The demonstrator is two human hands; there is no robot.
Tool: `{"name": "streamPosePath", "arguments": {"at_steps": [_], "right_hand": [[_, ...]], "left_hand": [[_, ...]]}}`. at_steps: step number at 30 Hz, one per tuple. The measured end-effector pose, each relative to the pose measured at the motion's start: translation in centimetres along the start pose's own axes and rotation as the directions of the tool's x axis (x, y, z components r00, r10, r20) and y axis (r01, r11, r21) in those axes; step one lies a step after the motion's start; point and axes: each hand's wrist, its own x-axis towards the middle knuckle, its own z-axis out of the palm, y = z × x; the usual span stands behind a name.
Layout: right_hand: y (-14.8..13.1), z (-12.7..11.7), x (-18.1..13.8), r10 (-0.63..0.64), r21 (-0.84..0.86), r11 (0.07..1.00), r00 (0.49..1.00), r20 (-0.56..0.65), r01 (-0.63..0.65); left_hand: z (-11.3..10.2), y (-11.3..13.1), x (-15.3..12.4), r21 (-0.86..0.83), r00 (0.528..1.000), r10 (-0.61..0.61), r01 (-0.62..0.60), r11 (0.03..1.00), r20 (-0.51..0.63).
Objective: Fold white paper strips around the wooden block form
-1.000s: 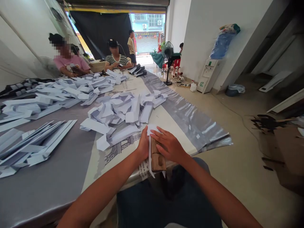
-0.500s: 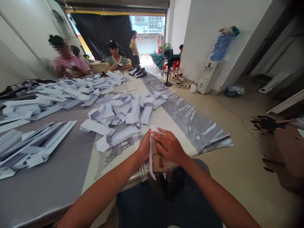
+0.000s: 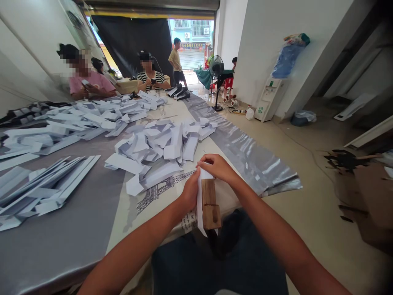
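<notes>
A wooden block with a stepped near end lies at the table's front edge, its long side pointing away from me. Folded around its left side and far end is a white paper strip. My left hand presses along the left side, closed on the strip against the wood. At the far end, my right hand is closed, its thumb and fingertips pinching the paper near my left fingertips. Beyond my hands sits a heap of folded white paper pieces.
More folded paper is heaped at the back left, and a stack of flat strips lies at the left. Two people sit across the table; another stands by the doorway. A fan and water dispenser stand beyond.
My right hand has slid off the block's top to its far end and now pinches the paper there. The block has shifted slightly right. The standing person has turned.
</notes>
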Motion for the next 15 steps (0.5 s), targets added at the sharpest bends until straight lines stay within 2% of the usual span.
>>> {"name": "streamPosePath", "arguments": {"at_steps": [5,10,15], "right_hand": [[-0.28,0.69,-0.09,0.006,-0.049,0.999,0.995,-0.101,-0.011],[-0.46,0.81,0.07,0.064,0.153,0.986,0.998,-0.002,-0.063],[-0.38,1.00,0.08,0.128,0.226,0.965,0.992,0.019,-0.129]], "left_hand": [[-0.05,-0.19,0.03,-0.050,0.999,0.008,-0.010,0.999,-0.038],[-0.05,-0.18,0.17,-0.097,1.000,-0.014,0.012,0.995,-0.024],[-0.08,-0.26,0.12,-0.082,0.999,0.027,-0.030,0.996,-0.034]]}}
